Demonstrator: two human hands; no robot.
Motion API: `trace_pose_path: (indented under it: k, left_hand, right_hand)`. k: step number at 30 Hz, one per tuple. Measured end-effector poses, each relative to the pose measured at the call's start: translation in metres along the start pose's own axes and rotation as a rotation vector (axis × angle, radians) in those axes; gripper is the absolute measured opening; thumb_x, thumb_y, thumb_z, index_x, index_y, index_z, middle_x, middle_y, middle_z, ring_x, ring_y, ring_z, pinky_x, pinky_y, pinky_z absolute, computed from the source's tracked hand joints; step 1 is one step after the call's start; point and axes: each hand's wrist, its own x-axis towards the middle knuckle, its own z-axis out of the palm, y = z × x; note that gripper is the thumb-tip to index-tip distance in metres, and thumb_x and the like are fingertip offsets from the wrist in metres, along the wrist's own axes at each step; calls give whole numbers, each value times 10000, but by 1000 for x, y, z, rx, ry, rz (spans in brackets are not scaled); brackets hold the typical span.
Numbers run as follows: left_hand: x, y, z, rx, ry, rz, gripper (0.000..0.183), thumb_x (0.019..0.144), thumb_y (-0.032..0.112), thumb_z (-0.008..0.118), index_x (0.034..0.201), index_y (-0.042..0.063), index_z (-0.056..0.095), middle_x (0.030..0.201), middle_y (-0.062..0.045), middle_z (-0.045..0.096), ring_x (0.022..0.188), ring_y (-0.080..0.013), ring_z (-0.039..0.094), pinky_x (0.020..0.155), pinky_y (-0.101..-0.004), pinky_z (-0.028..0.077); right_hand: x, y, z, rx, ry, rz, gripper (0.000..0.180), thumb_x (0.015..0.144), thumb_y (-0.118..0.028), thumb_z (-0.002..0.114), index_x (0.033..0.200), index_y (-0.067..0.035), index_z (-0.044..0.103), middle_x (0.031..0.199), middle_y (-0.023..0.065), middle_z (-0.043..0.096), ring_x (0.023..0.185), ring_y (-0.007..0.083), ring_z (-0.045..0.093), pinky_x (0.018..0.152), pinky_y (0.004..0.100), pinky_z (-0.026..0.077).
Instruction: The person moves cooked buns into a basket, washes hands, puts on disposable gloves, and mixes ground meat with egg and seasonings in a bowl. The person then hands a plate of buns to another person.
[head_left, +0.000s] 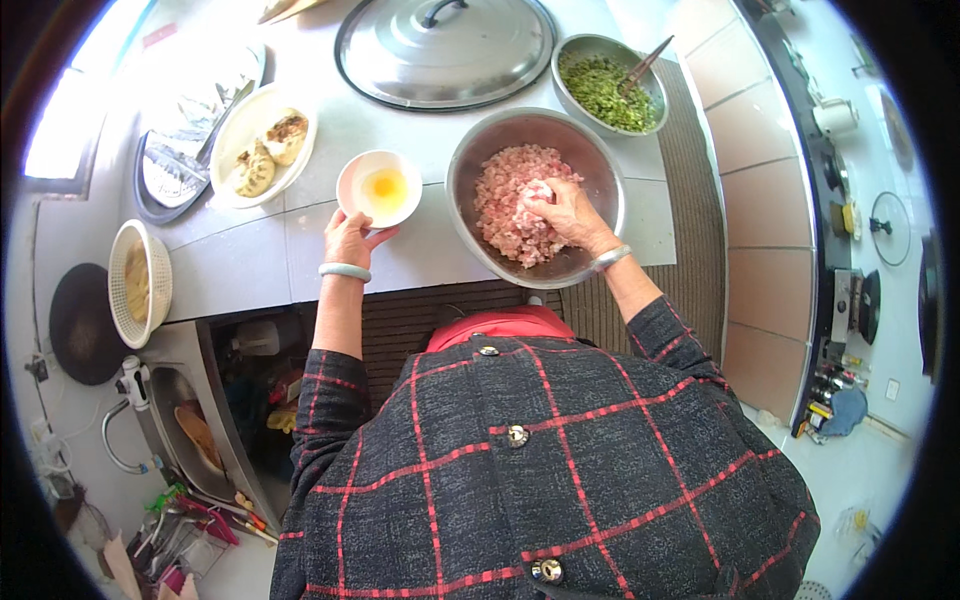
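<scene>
My left hand (351, 238) grips the near rim of a small white bowl (352, 196), thumb at the edge. Inside the bowl lies a raw egg (385, 186) with its yellow yolk. To the right stands a wide stainless steel mixing bowl (469, 161) holding minced raw meat (510, 199). My right hand (568, 214) is down in this bowl, its fingers closed around a clump of the meat. Behind it, a smaller metal bowl (651, 75) contains chopped greens (604, 94), with a utensil (646, 66) leaning out of it.
A large metal lid (450, 56) lies at the back of the table (315, 232). On the left are a white oval dish (225, 169) with two pieces of food, a dark-rimmed tray (154, 206) and a plastic basket (159, 300). A sink (169, 390) stands lower left.
</scene>
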Motion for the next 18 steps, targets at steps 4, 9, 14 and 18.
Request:
trace_pose_path:
  k: [4, 9, 14, 18]
  left_hand:
    - [10, -14, -9, -32, -20, -48, 453, 794, -92, 433, 1246, -89, 462, 1141, -240, 568, 1036, -398, 622, 877, -584, 573]
    - [11, -19, -8, 23, 3, -96, 440, 804, -86, 461, 1244, -91, 470, 1173, -240, 559, 1037, -384, 618, 914, -572, 555]
    - [-11, -3, 3, 706, 209, 186, 424, 879, 34, 603, 1275, -63, 489, 1217, -201, 555, 1061, -321, 619, 910, -443, 555]
    - [-49, -6, 56, 944, 17, 772, 383, 929, 136, 653, 1271, -2, 550, 1187, -107, 610, 1078, -224, 609, 892, -329, 527]
  right_hand:
    - [-2, 5, 3, 356, -69, 155, 319, 893, -215, 679, 1130, -9, 624, 894, 43, 657, 639, 90, 596, 505, 239, 494]
    - [-4, 6, 1, 457, -95, 167, 390, 852, -158, 710, 1189, 8, 605, 915, 39, 657, 634, 97, 602, 523, 228, 508]
    - [-8, 0, -11, 471, -124, 183, 276, 830, -131, 700, 1068, -4, 643, 874, 36, 656, 653, 98, 610, 545, 244, 528]
    - [-13, -8, -19, 591, -139, 201, 279, 838, -136, 707, 1069, 4, 639, 903, 51, 675, 712, 107, 636, 578, 257, 559]
